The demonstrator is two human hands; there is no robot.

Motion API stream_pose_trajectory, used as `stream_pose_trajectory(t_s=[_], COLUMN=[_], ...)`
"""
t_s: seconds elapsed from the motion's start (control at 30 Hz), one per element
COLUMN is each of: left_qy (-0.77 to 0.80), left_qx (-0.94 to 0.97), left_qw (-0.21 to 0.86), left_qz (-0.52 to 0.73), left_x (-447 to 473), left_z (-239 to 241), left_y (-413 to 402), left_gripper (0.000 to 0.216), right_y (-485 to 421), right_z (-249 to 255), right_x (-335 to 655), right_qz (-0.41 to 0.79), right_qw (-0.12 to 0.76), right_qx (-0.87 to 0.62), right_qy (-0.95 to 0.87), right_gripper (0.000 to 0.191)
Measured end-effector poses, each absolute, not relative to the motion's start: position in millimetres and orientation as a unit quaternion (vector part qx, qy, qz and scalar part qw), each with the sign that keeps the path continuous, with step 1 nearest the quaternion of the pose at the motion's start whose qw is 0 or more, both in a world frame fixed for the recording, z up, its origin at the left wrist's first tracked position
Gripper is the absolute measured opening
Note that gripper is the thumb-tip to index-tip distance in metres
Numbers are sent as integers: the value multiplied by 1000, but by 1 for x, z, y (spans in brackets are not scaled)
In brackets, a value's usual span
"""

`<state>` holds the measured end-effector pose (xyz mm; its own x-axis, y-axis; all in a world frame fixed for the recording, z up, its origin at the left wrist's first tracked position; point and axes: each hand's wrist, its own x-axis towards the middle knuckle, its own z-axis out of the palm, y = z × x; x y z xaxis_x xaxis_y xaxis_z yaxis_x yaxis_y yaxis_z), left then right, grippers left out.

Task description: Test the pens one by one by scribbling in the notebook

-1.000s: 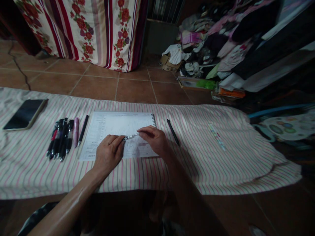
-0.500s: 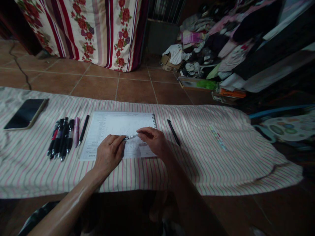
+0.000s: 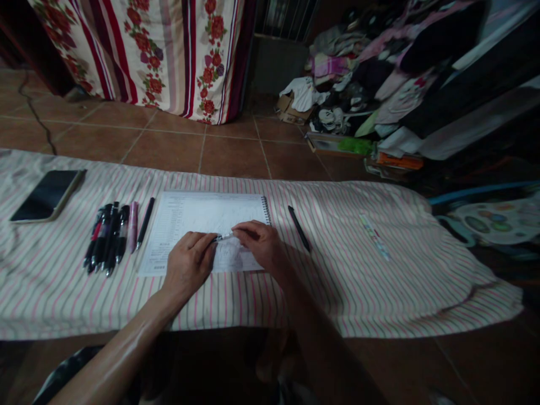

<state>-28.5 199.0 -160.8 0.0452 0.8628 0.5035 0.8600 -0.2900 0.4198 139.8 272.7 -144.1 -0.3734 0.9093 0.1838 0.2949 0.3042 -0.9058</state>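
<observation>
My left hand (image 3: 188, 262) and my right hand (image 3: 262, 246) meet over a spiral notebook (image 3: 198, 219) lying open on a striped cloth (image 3: 379, 281). Both hands pinch a thin pen (image 3: 223, 237) between them, the left gripping the dark end, the right closed on the pale end. The pen hovers just above the lower part of the page. A black pen (image 3: 298, 228) lies on the cloth just right of the notebook's spiral edge.
A row of several pens (image 3: 108, 233) and one separate black pen (image 3: 145, 223) lie left of the notebook. A phone (image 3: 47, 195) rests at the far left. Tiled floor, a floral curtain (image 3: 160, 50) and a clothes pile (image 3: 371, 84) lie beyond.
My right hand has slid left along the pen toward my left hand, so less of the pen shows between them. The left hand has barely moved.
</observation>
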Motion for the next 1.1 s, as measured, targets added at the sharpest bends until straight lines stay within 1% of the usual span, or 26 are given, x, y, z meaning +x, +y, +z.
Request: stream_pose_trajectory(t_s=[0.53,0.8,1.1], left_qy=[599,595,588], left_qx=[723,723,728], left_qw=[-13,-8,-7], left_qz=[344,351,353], left_x=[-30,-29,-30], left_z=[-161,-160,-160], left_y=[200,200,201], left_gripper=[24,23,23], right_y=[274,272,271], right_z=[-142,-143,-143], right_x=[145,142,140], right_qz=[432,474,469], right_qw=[349,354,348], right_qx=[-405,-411,-420], right_qy=[-727,-693,-695], right_gripper=[16,14,12])
